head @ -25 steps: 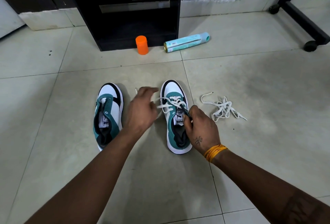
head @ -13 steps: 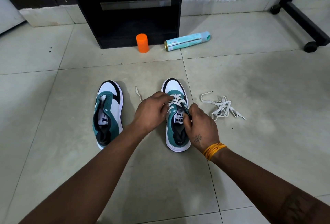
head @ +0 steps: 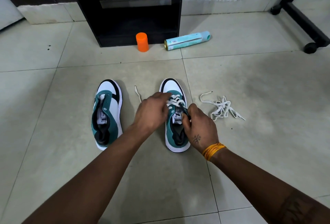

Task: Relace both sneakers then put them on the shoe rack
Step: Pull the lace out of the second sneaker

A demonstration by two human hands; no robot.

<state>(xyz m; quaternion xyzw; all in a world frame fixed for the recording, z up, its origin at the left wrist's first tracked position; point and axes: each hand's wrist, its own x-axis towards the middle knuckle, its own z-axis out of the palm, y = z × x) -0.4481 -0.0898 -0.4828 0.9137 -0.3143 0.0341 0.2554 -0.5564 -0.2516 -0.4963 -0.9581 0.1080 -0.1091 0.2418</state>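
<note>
Pale floor tiles carry two teal-and-white sneakers before a black shoe rack. A person's left hand and right hand work at the right sneaker, each grip closed on an end of its lace, threaded through the lower eyelets only. The left sneaker sits bare; a loose lace lies just beside the right. Next, judging by this: cross through the upper eyelets.

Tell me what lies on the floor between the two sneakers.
In the head view, between the unlaced sneaker and the sneaker being laced: a loose lace end on bare tile, with the left hand above.
</note>
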